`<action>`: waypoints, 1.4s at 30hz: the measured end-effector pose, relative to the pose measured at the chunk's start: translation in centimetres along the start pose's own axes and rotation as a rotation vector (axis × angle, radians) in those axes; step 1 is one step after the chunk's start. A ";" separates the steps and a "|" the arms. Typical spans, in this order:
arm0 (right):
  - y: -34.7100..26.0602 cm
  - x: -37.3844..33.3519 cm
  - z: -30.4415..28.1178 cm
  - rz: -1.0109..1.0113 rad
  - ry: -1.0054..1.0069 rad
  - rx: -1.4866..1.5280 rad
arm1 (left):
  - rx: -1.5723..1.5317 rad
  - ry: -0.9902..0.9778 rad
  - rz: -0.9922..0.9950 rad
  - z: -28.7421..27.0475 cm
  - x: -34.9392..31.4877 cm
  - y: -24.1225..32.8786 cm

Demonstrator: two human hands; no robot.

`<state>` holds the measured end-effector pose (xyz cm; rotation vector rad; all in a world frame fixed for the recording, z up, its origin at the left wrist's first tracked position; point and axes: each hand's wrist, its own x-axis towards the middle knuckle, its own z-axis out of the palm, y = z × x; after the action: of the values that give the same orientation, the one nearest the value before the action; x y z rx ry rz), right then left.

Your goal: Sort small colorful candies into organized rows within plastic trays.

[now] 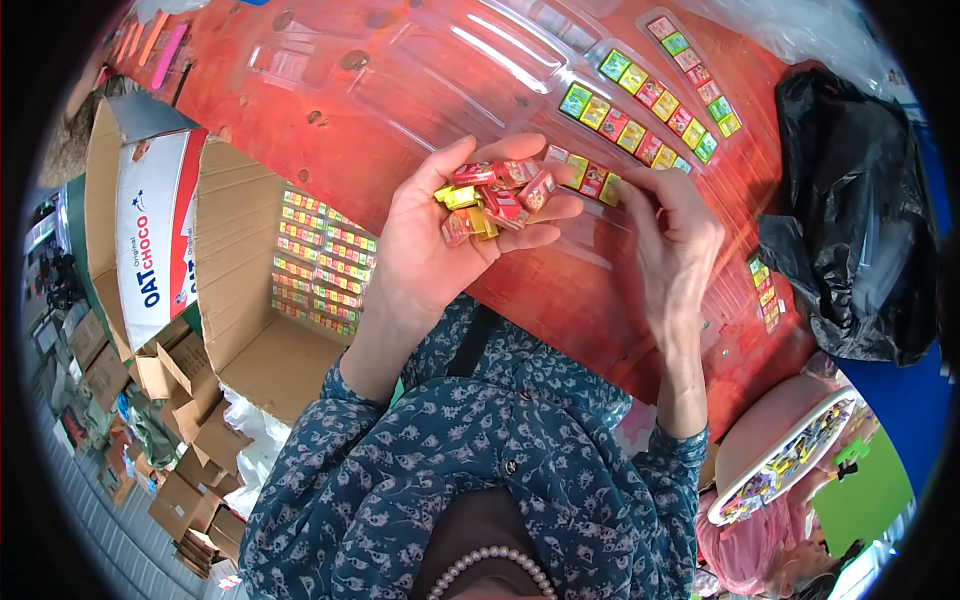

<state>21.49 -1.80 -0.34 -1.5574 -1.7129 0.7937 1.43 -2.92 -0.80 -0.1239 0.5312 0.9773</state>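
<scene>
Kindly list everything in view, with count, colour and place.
Table: one, red, centre
Trays: several, clear, on table
Carton: one, brown, left
Small boxes: many, mixed colours, in left hand, trays and carton
Cardboard boxes: several, brown, lower left
Strips: several, orange, pink, upper left
Film: some, clear, upper right
Bag: one, black, right
Tub: one, pale pink, lower right
Pieces: many, mixed colours, in tub
Sheet: one, green, lower right
Shirt: one, blue, bottom
Necklace: one, white, bottom
Left hand: one, bare, palm up
Right hand: one, bare, at tray row
</scene>
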 end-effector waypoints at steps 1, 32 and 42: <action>-0.2 -0.1 -0.2 0.036 0.020 0.077 | -0.001 -0.002 0.000 0.1 0.1 -0.1; 0.8 0.4 -2.2 -0.099 -0.174 -0.142 | 0.120 -0.032 0.046 0.0 0.5 0.8; 1.0 -0.1 -1.2 -0.154 -0.135 -0.157 | 0.094 -0.027 0.032 -0.2 0.6 0.7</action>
<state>23.08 -1.83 -0.44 -1.4799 -2.0087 0.7143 1.06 -2.17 -1.11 -0.0176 0.5550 0.9822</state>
